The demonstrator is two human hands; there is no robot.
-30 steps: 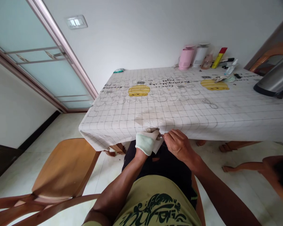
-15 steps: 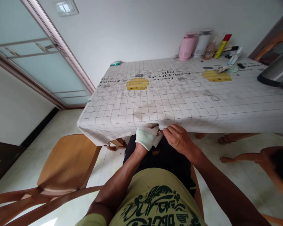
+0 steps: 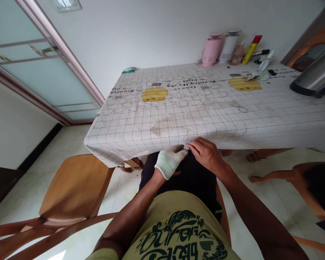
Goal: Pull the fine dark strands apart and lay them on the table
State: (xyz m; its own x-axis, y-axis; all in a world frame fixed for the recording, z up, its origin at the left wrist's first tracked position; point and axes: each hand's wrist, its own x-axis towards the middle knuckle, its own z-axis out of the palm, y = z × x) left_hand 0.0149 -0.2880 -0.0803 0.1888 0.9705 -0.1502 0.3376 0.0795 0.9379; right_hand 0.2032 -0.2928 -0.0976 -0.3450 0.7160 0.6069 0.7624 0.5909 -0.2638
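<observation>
My left hand (image 3: 171, 160) wears a white work glove with a pale green cuff. Its thumb and fingertips come together in a pinch at the front edge of the checked tablecloth (image 3: 130, 126). Bare and closed, my right hand (image 3: 206, 153) meets it fingertip to fingertip, thumb against forefinger. Whatever sits between the two sets of fingertips is too small to make out. Both hands are above my dark trousers (image 3: 155, 177), close against the cloth's hanging edge.
A pink cylinder (image 3: 212, 50), a white cylinder (image 3: 229, 47), a bottle (image 3: 236, 56) and a yellow-red box (image 3: 251, 50) stand by the wall. A steel kettle (image 3: 315, 77) is at right, a green packet (image 3: 129, 69) at far left. Wooden chair (image 3: 76, 184) stands left.
The pale flap that hung under my gloved fingers no longer shows. My left hand has turned slightly, its fingers now pointing right toward my right fingertips. The view has shifted a little.
</observation>
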